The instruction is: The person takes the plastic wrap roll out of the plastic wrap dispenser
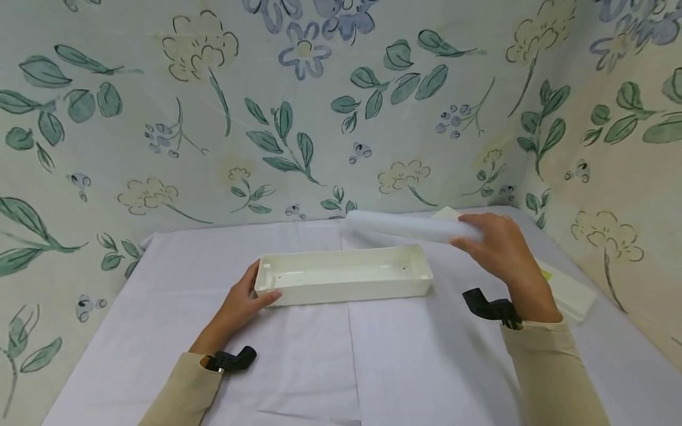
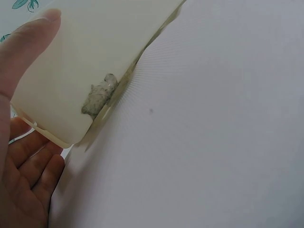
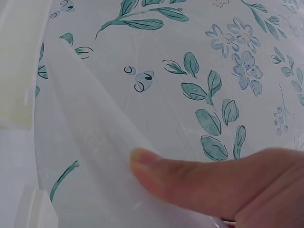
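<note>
A long, open-topped cream plastic box [image 1: 346,294] lies crosswise on the table, with nothing showing inside it. My left hand [image 1: 240,305] grips its left end, thumb over the front wall and fingers around the end. In the left wrist view a greyish stain-like patch [image 2: 99,96] shows on the box's side [image 2: 61,80]. Above and behind the box's right end, my right hand [image 1: 498,245] holds a whitish, slightly translucent roll of plastic film [image 1: 405,227] by its right end. The right wrist view shows the thumb [image 3: 180,178] pressed along the roll [image 3: 95,128].
A long cream plastic piece [image 1: 572,293] with a yellow mark lies on the table at the right, partly behind my right hand and forearm. Its pale far end [image 1: 446,213] shows behind the roll. White cloth [image 1: 298,367] covers the table; floral fabric [image 1: 298,136] stands behind it.
</note>
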A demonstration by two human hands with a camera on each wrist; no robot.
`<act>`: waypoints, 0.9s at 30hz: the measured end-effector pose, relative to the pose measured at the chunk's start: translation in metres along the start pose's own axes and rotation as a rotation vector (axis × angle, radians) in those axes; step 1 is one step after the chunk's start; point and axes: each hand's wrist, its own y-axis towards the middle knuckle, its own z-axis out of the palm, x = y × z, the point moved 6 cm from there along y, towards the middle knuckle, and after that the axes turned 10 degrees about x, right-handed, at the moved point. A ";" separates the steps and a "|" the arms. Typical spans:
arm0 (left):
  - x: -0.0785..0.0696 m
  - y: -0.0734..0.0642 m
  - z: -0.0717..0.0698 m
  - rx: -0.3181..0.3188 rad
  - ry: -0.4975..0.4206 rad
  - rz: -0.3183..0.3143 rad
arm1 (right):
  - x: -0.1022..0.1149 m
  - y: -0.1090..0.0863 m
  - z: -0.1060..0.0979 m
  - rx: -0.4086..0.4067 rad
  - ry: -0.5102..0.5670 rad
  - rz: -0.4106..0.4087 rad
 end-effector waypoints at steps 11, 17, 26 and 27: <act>-0.001 0.000 0.001 -0.003 0.002 -0.002 | -0.002 -0.001 -0.003 -0.021 -0.009 -0.006; 0.002 0.000 0.002 0.001 0.001 0.001 | -0.006 -0.002 -0.005 -0.023 -0.024 -0.012; 0.002 0.000 0.001 -0.006 0.010 -0.010 | -0.010 -0.003 -0.007 -0.023 -0.029 0.026; 0.003 0.000 0.001 -0.006 0.011 -0.009 | -0.010 -0.003 -0.007 -0.023 -0.029 0.031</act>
